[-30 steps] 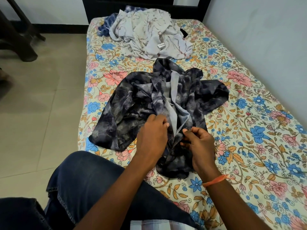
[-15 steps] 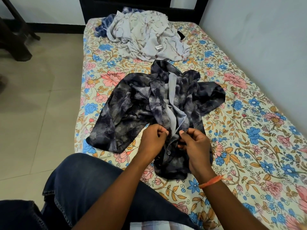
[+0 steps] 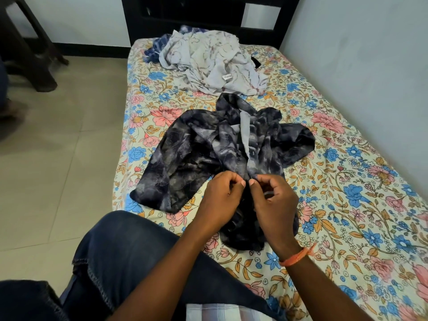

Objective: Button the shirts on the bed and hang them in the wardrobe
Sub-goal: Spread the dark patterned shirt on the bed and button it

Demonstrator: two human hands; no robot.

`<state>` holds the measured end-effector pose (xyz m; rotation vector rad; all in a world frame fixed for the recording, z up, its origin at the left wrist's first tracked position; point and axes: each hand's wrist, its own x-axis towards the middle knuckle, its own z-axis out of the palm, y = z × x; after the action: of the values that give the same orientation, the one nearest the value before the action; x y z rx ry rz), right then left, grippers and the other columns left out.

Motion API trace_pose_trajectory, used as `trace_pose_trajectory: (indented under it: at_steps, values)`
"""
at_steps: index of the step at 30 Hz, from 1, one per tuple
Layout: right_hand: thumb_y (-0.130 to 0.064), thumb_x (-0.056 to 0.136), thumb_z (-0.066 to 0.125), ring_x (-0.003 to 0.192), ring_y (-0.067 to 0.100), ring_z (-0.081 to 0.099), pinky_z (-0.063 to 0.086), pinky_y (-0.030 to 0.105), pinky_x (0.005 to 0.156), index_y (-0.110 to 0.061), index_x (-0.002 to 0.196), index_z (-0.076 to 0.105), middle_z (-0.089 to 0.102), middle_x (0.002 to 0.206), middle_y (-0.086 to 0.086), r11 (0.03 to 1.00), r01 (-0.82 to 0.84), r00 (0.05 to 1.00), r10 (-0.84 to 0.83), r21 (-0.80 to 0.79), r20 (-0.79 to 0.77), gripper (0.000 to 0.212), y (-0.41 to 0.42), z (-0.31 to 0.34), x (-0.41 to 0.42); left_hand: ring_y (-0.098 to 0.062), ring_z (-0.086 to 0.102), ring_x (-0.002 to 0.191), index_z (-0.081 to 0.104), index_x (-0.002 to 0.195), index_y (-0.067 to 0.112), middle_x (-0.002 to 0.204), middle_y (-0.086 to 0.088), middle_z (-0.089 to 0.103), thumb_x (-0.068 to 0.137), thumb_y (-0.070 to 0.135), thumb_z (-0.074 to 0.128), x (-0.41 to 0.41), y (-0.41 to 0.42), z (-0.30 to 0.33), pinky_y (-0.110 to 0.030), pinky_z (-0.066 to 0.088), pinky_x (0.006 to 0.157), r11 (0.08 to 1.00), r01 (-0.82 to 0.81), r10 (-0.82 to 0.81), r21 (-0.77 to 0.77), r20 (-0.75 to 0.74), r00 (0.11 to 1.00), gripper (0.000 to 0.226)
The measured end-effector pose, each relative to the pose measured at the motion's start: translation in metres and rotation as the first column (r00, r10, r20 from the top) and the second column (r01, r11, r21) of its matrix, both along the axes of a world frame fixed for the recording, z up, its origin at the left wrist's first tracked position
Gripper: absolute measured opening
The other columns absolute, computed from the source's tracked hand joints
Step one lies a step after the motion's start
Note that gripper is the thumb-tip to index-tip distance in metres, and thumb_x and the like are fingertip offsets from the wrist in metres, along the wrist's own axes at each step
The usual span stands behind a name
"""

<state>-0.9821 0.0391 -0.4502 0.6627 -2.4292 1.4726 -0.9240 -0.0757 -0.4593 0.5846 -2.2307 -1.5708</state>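
Both forearms reach forward from the bottom of the view and meet over the lower front of the dark shirt [image 3: 208, 156]. The left hand [image 3: 220, 200] shows its back to the camera, fingers curled, thumb and forefinger pinching the left edge of the shirt's front opening. The right hand [image 3: 273, 200] is turned slightly inward, fingers bent, its thumb and forefinger nipping the opposite edge. The two thumbs sit just beside each other at the opening. An orange thread band [image 3: 297, 256] circles the right wrist.

The dark shirt lies crumpled on the flowered bedsheet [image 3: 347, 205], its long axis running from the person toward the headboard [image 3: 208, 17], collar at the far end and hem nearest the hands. Its sleeves spread out to the left and right. Whether any button is fastened cannot be told.

Further up the bed, a pale shirt [image 3: 208, 63] lies in a heap, touching the dark shirt's collar end, with blue patterned cloth [image 3: 157, 46] showing under its left side. The person's knee in blue jeans [image 3: 129, 256] rests on the near edge of the bed.
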Motion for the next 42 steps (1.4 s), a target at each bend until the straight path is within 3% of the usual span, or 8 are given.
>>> trace_pose_trajectory:
  at_steps: [3,11,17,23,27,31,35,42]
  values:
    - [-0.014,0.087,0.073,0.079,0.004,0.064,0.050,0.015,0.068,-0.019,0.092,0.069,0.067,0.087,-0.007,0.995,0.007,1.000,-0.006,-0.099,0.019,0.008,0.001,0.004,0.005,-0.002,0.053,0.063,0.061,0.083,0.025,0.081,0.011,0.060,0.094,0.027,0.058,0.002,0.003,0.006,-0.016,0.038,0.057,0.995,-0.072,0.074,-0.075,0.027,0.997,0.012]
    - [-0.011,0.088,0.071,0.078,0.009,0.061,0.052,0.028,0.066,-0.014,0.093,0.068,0.062,0.086,-0.006,1.000,-0.021,0.994,0.023,0.021,-0.110,0.006,0.001,-0.003,0.011,-0.014,0.063,0.075,0.058,0.085,0.024,0.089,0.004,0.061,0.099,0.023,0.051,0.005,0.004,0.017,-0.040,0.055,0.070,0.998,0.018,-0.015,-0.052,0.059,0.998,0.016]
    - [-0.011,0.089,0.069,0.081,0.003,0.060,0.051,0.025,0.067,-0.015,0.093,0.068,0.063,0.087,-0.005,1.000,-0.010,0.998,0.011,0.016,-0.062,0.006,0.002,-0.003,0.007,-0.017,0.065,0.072,0.060,0.090,0.017,0.081,-0.001,0.064,0.101,0.020,0.050,0.007,0.005,0.024,-0.037,0.056,0.069,0.999,0.034,-0.036,0.036,0.055,0.998,0.015]
    - [-0.007,0.087,0.070,0.082,0.000,0.060,0.046,0.011,0.069,-0.019,0.092,0.068,0.062,0.085,-0.013,0.999,-0.034,0.998,0.035,0.018,-0.047,0.013,-0.001,-0.004,0.014,-0.017,0.067,0.063,0.061,0.088,0.018,0.079,-0.001,0.067,0.100,0.017,0.051,0.007,0.005,0.019,-0.028,0.053,0.059,0.992,0.016,-0.023,0.123,0.054,0.998,0.015]
    - [-0.011,0.087,0.072,0.082,0.002,0.065,0.053,0.020,0.073,-0.025,0.089,0.070,0.069,0.085,-0.012,0.997,-0.023,0.988,0.033,-0.070,0.154,0.014,0.000,-0.001,0.016,-0.014,0.066,0.061,0.063,0.086,0.018,0.077,0.002,0.067,0.099,0.016,0.053,0.006,0.007,0.015,-0.019,0.047,0.055,0.991,-0.027,0.022,0.131,0.039,0.999,0.016]
    - [-0.006,0.088,0.068,0.086,0.005,0.069,0.055,0.021,0.076,-0.024,0.089,0.075,0.074,0.086,-0.009,0.982,-0.034,0.945,0.092,-0.186,0.314,0.019,0.002,0.004,0.019,-0.012,0.067,0.062,0.065,0.086,0.021,0.075,0.003,0.069,0.097,0.018,0.056,0.005,0.008,0.013,-0.022,0.052,0.059,0.988,-0.075,0.069,0.134,0.051,0.996,0.014]
    - [-0.002,0.088,0.068,0.074,0.017,0.073,0.057,0.025,0.064,-0.017,0.090,0.076,0.076,0.082,0.001,0.962,-0.008,0.888,0.132,-0.273,0.440,0.017,0.005,0.003,0.016,-0.007,0.064,0.067,0.066,0.082,0.023,0.076,0.007,0.068,0.095,0.018,0.059,0.004,0.006,0.010,-0.021,0.046,0.062,0.990,-0.079,0.074,0.115,0.048,0.996,0.015]
    - [-0.010,0.083,0.077,0.070,0.022,0.072,0.062,0.041,0.064,-0.013,0.087,0.076,0.075,0.077,0.003,0.975,-0.069,0.884,0.158,-0.211,0.439,0.005,0.008,0.004,0.011,0.003,0.059,0.060,0.069,0.079,0.026,0.063,0.018,0.065,0.095,0.014,0.060,0.005,-0.003,0.012,-0.020,0.045,0.060,0.989,0.001,-0.002,0.149,0.007,1.000,0.022]
